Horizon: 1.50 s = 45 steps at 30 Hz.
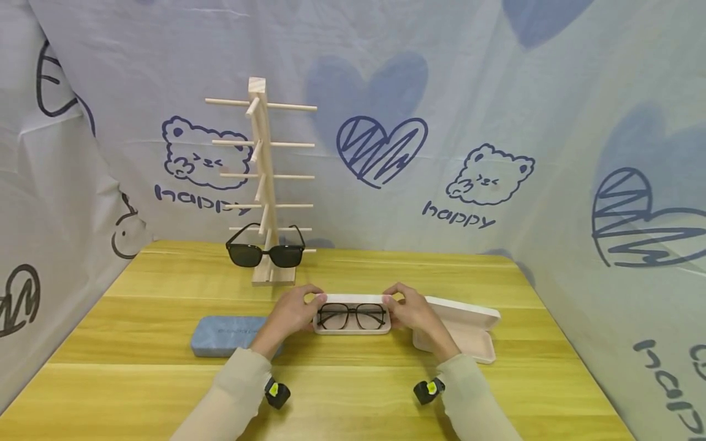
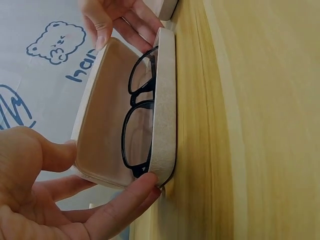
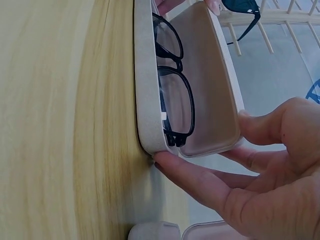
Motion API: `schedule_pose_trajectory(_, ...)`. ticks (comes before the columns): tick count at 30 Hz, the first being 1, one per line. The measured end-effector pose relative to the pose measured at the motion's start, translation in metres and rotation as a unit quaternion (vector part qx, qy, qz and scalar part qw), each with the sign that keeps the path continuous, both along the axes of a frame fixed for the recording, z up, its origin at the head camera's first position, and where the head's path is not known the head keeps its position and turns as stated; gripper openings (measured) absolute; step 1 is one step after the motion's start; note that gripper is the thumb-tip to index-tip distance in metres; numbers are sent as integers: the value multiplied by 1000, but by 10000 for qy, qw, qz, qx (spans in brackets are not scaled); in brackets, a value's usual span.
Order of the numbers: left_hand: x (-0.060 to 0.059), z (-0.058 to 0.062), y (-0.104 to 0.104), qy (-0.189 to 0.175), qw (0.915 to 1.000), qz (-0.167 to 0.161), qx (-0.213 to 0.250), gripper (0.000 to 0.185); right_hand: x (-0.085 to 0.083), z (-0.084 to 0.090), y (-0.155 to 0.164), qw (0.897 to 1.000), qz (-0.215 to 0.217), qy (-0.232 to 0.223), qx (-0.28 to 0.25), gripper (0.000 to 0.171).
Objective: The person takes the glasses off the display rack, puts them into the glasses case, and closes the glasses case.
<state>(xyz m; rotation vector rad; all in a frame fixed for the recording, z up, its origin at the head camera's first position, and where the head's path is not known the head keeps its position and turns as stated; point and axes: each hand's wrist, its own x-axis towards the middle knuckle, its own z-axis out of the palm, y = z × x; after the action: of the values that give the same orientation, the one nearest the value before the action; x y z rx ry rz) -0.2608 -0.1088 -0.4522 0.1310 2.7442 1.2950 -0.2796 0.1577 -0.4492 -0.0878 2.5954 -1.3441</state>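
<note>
From the head view I see both hands on a white case (image 1: 353, 327) that sits on the table (image 1: 165, 392), just in front of the wooden rack (image 1: 265, 184). The left hand (image 1: 292, 312) holds the case's left end, the right hand (image 1: 413, 313) its right end, and clear glasses (image 1: 353, 315) lie inside. Sunglasses (image 1: 266, 252) hang on the rack's lowest rung; a blue case (image 1: 223, 335) lies left of the white case and a second open case (image 1: 469, 331) right of it. In the left wrist view the left hand (image 2: 45, 195) has its thumb on the lid's edge and a finger under the end of the case (image 2: 165, 110), so it pinches that end; the glasses (image 2: 140, 110) rest against the base, and the lid stands partly raised. In the right wrist view the right hand (image 3: 260, 175) pinches the other end of the case (image 3: 147, 90) the same way, with the glasses (image 3: 172, 90) folded inside. I judge the glasses are stowed and the lid is not yet shut. The temples are mostly hidden, and I cannot tell whether the glasses sit flat.
</note>
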Motion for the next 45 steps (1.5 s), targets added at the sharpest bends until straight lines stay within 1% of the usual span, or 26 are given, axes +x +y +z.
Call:
schedule_pose_trajectory(5, 2, -1, -1, 67, 10000, -63, 15, 40, 2, 0, 1, 9999, -18, -134, -86, 26)
schedule_pose_trajectory(11, 4, -1, -1, 13, 9999, -107, 88, 39, 5, 0, 2, 9992, -35, -261, -287, 22)
schedule_pose_trajectory(17, 8, 0, 1, -8, 9998, -92, 147, 36, 6, -1, 4, 9996, 59, -199, -168, 20)
schedule_pose_trajectory(23, 10, -1, 2, 9, 9999, -78, 90, 34, 7, -1, 6, 9998, 151, -135, -29, 20)
schedule_pose_trajectory(30, 12, -3, 3, 10, 9999, -79, 127, 31, 7, -3, 7, 9995, 198, -180, -189, 20)
schedule_pose_trajectory(34, 14, -4, 2, 78, 9998, -87, 129, 28, 10, -5, 7, 9996, 100, -110, -230, 17)
schedule_pose_trajectory(36, 15, -5, 2, 182, 9998, -53, 69, 25, 12, -6, 6, 9999, 103, 64, -80, 15)
schedule_pose_trajectory(38, 16, -8, 2, 291, 9996, -33, -28, 22, 15, -6, 4, 9992, 156, 301, 229, 15)
schedule_pose_trajectory(42, 15, -10, 5, 379, 9992, 5, -159, 22, 20, -6, 0, 9912, 442, 854, 904, 20)
schedule_pose_trajectory(45, 15, -10, 7, 368, 9991, 33, -205, 21, 22, -5, -2, 9891, 496, 954, 1002, 22)
